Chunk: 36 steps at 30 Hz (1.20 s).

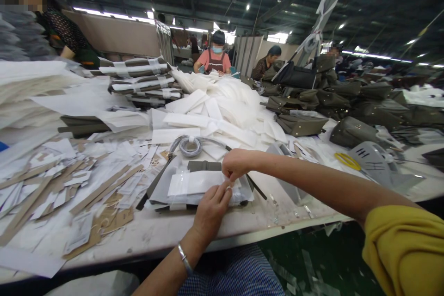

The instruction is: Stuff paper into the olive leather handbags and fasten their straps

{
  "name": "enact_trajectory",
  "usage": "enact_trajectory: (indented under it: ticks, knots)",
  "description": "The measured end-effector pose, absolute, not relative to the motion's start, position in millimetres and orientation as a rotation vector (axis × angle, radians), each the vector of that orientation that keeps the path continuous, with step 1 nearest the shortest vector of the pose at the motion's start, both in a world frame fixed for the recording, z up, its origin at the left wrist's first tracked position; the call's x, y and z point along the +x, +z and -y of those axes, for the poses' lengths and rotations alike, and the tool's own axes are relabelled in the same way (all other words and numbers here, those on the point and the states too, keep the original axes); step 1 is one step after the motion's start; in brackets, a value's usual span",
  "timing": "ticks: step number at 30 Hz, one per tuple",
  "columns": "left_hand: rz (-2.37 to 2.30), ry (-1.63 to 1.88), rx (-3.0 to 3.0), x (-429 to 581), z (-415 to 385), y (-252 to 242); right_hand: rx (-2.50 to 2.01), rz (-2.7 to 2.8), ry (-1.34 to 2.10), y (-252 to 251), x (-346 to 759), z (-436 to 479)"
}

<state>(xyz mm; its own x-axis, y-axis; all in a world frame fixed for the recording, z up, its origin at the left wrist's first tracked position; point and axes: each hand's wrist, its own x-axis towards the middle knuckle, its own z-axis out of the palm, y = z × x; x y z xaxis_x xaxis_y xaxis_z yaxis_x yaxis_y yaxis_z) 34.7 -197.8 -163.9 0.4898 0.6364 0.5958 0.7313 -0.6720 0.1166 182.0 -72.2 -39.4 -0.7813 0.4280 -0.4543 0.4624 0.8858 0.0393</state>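
Note:
A dark olive handbag (204,165) lies flat on the table in front of me, wrapped in thin white sheeting, with a folded white pad (196,182) on top. Clear strips cross the wrapping. My left hand (213,206) rests at the bag's right side, its fingers pressed together at the pad's end. Just above it my right hand (238,164) is closed in a pinch, its fingertips meeting the left ones. What the two hands pinch is too small to make out. Behind the bag lies a coiled strap (190,146) in clear wrap.
Paper and card scraps (104,180) cover the left. White padding sheets (222,106) are heaped behind, beside stacked wrapped bags (142,81). At right are yellow-handled scissors (347,161), a grey slotted sheet (374,162) and piled olive bags (354,132). Several people work beyond the table.

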Motion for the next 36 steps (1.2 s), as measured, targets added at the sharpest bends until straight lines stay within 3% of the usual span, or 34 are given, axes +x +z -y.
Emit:
enact_trajectory:
  ticks: [9,27,33,36]
  knots:
    - [0.995,-1.145,-2.562,34,197,-167,0.588,-2.429,-0.013,-33,154,67]
    - [1.094,-1.176,-2.569,39,198,-171,0.659,-2.437,-0.028,-46,149,44]
    - [1.089,-1.201,-2.529,39,198,-171,0.646,-2.425,-0.337,-44,161,40]
    - [1.085,-1.22,-2.522,40,198,-171,0.662,-2.437,-0.323,-44,162,40]
